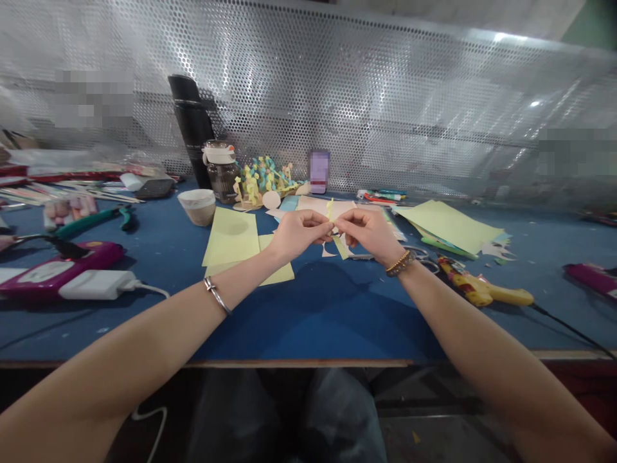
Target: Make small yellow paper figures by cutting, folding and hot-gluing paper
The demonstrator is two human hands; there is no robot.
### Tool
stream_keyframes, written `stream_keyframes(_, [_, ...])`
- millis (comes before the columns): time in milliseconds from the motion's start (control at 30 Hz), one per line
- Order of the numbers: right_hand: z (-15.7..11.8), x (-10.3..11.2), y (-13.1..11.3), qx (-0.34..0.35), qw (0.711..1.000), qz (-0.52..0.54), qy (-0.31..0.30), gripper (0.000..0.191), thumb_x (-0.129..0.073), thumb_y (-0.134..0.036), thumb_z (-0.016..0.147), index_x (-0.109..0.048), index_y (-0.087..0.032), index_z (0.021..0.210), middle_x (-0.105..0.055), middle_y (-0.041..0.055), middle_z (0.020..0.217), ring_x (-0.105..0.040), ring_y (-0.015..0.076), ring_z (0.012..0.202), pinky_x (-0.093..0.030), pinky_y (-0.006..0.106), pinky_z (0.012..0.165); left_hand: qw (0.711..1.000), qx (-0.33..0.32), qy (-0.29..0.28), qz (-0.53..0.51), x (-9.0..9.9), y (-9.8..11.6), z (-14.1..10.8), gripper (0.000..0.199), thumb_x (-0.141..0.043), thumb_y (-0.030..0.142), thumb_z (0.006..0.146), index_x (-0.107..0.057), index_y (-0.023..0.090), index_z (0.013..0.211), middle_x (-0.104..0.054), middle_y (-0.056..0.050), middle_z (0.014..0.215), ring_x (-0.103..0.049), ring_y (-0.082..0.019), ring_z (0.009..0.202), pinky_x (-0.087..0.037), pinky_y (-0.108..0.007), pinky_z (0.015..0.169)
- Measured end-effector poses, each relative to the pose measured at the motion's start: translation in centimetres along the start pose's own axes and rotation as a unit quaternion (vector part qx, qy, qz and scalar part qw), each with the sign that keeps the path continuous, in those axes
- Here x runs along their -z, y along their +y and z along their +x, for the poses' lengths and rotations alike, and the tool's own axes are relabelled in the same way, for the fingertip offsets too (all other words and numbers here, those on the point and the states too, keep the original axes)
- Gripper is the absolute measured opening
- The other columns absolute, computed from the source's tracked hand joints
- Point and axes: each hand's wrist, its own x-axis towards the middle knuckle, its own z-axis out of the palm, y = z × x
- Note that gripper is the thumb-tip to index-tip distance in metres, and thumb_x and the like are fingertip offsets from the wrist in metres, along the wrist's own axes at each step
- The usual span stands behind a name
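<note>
Fingertips [326,220] of both hands pinch a narrow pale-yellow paper strip [330,209] above the blue worktable [328,321].

Left hand [299,235] and right hand [369,235] almost meet, with fingers closed on the strip, which stands upright from the pinch; its lower end is hidden. Thin, matte paper creases easily, so a light, even pinch near the edge should work best. Flat pale-yellow paper sheets [231,238] lie just left of and under the left hand. Steel scissors [417,253] lie beside the right hand, with a yellow hot glue gun [482,289] farther right. Small paper cut-offs [328,252] lie below the hands.
</note>
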Motion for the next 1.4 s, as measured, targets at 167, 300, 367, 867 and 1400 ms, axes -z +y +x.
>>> stream_keyframes(167, [0.08, 0.05, -0.02, 0.000, 1.000, -0.001, -0.004, 0.024, -0.058, -0.039, 0.080, -0.059, -0.017, 0.071, -0.053, -0.0033, 0.049, -0.049, 0.0078, 0.043, -0.040, 0.022, 0.043, 1.000, -0.013, -0.013, -0.007, 0.05, -0.29, 0.03, 0.023, -0.062, 0.036, 0.077, -0.064, 0.014, 0.081, -0.069, -0.005, 0.069, -0.068, -0.015, 0.069, -0.056, -0.027, 0.068])
stream_keyframes(300, [0.03, -0.02, -0.16, -0.003, 1.000, -0.001, -0.007, 0.024, -0.058, -0.039, 0.080, -0.058, -0.017, 0.071, -0.053, -0.0031, 0.050, -0.049, 0.0080, 0.043, -0.040, 0.022, 0.043, 1.000, -0.009, -0.013, -0.012, 0.09, -0.37, 0.10, 0.022, -0.062, 0.036, 0.077, -0.063, 0.014, 0.081, -0.068, -0.005, 0.070, -0.068, -0.015, 0.070, -0.056, -0.026, 0.068])
stream_keyframes(367, [-0.01, -0.05, -0.23, -0.004, 1.000, -0.004, -0.007, 0.024, -0.058, -0.039, 0.080, -0.058, -0.016, 0.072, -0.053, -0.0028, 0.051, -0.049, 0.0084, 0.044, -0.040, 0.022, 0.043, 1.000, -0.004, -0.012, -0.010, 0.11, -0.35, 0.12, 0.021, -0.061, 0.035, 0.078, -0.062, 0.014, 0.080, -0.068, -0.005, 0.070, -0.068, -0.015, 0.069, -0.056, -0.026, 0.067])
stream_keyframes(867, [0.01, -0.18, 0.31, 0.000, 0.998, -0.045, -0.042, 0.031, -0.054, -0.047, 0.083, -0.058, -0.017, 0.076, -0.052, -0.0027, 0.049, -0.046, 0.0089, 0.042, -0.036, 0.022, 0.043, 1.000, 0.002, -0.008, -0.010, 0.08, -0.66, -0.04, 0.017, -0.059, 0.030, 0.081, -0.061, 0.013, 0.080, -0.067, -0.004, 0.068, -0.068, -0.014, 0.066, -0.056, -0.026, 0.065])
stream_keyframes(1400, [-0.22, -0.16, -0.27, 0.008, 0.999, -0.037, -0.030, 0.027, -0.056, -0.044, 0.081, -0.057, -0.018, 0.074, -0.052, -0.0034, 0.049, -0.048, 0.0100, 0.044, -0.037, 0.024, 0.044, 1.000, -0.004, -0.014, 0.026, 0.20, 0.14, -0.72, 0.015, -0.057, 0.028, 0.082, -0.060, 0.014, 0.078, -0.067, -0.004, 0.066, -0.066, -0.012, 0.061, -0.054, -0.024, 0.061])
